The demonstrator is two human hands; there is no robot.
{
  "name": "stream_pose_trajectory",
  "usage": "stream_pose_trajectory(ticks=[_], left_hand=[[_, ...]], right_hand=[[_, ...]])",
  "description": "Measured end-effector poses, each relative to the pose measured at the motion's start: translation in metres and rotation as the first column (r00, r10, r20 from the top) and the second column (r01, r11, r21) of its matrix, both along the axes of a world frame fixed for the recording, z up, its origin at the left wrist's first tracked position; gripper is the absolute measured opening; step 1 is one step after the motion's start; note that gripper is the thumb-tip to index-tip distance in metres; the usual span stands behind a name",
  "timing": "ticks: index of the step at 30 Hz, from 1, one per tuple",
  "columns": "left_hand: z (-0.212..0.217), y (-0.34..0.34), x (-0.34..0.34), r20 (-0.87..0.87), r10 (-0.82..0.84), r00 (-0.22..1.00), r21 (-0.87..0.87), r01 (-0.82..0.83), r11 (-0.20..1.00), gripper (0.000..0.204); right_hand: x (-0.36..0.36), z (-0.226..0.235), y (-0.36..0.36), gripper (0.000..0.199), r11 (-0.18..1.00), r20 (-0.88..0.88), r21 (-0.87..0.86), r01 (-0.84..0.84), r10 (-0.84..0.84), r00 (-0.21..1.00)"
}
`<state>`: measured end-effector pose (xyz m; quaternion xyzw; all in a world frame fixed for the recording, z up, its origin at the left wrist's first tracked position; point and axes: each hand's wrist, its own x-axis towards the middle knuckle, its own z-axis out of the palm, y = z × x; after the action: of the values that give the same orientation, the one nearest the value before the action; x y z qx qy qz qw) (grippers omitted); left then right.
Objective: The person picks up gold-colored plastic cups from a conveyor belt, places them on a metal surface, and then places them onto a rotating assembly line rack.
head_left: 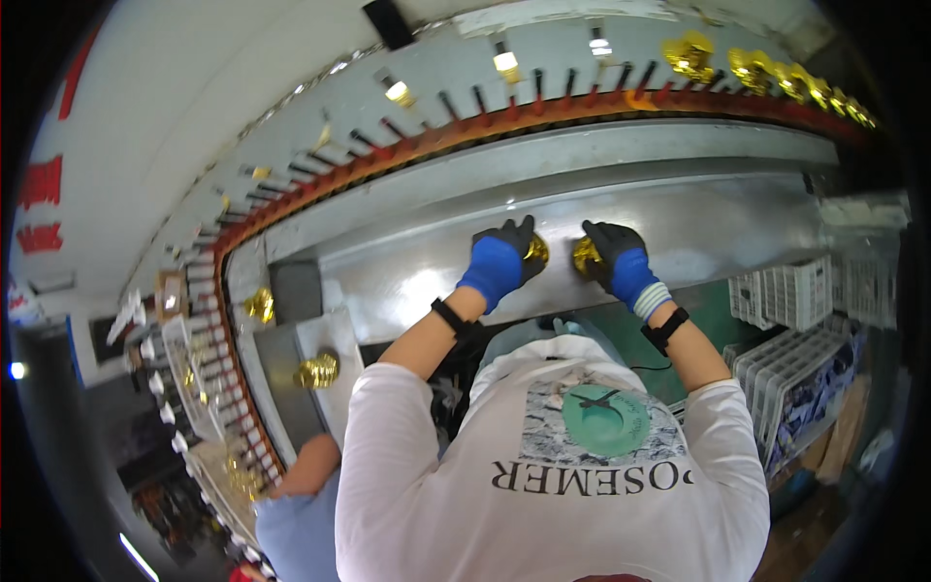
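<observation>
My left hand [501,260], in a blue and black glove, is closed on a shiny gold piece [536,251] over the grey metal bench [679,223]. My right hand [615,259], gloved the same way, grips a second gold piece [585,256] just beside it. The two pieces sit close together, a small gap between them. Both forearms reach up from my white shirt. Most of each gold piece is hidden by the fingers.
A curved conveyor rail with orange-red edge and black pegs [504,107] runs behind the bench, carrying gold pieces [766,70] at the far right. More gold pieces [317,371] lie at the left. White plastic crates [790,291] stand at right. Another person's arm [308,466] is lower left.
</observation>
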<state>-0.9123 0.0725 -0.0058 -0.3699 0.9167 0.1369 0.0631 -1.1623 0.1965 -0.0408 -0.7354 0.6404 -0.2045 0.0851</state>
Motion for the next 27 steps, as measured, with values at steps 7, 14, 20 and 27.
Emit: stream_pose_trajectory(ticks=[7,14,20,27], left_hand=[[0.146,-0.012,-0.179,-0.397,-0.301,0.867,-0.355,0.157,0.922,0.083],[0.212,-0.056,-0.492,-0.352,-0.214,0.911,-0.436,0.042,0.899,0.088],[0.186,-0.068,-0.675,-0.157,0.221,0.962,-0.257,-0.256,0.932,0.058],[0.19,0.08,-0.878,-0.373,0.083,0.924,-0.488,-0.271,0.829,0.042]], right_hand=[[-0.245,0.11,-0.049,0.08,0.816,-0.202,-0.537,0.213,-0.369,0.907],[-0.54,0.225,-0.113,0.073,0.892,-0.028,-0.059,0.449,-0.451,0.892],[-0.682,0.212,-0.094,0.047,0.98,0.005,-0.195,0.039,-0.038,0.999],[-0.959,0.179,0.064,0.032,0.861,0.074,-0.452,-0.232,0.295,0.952]])
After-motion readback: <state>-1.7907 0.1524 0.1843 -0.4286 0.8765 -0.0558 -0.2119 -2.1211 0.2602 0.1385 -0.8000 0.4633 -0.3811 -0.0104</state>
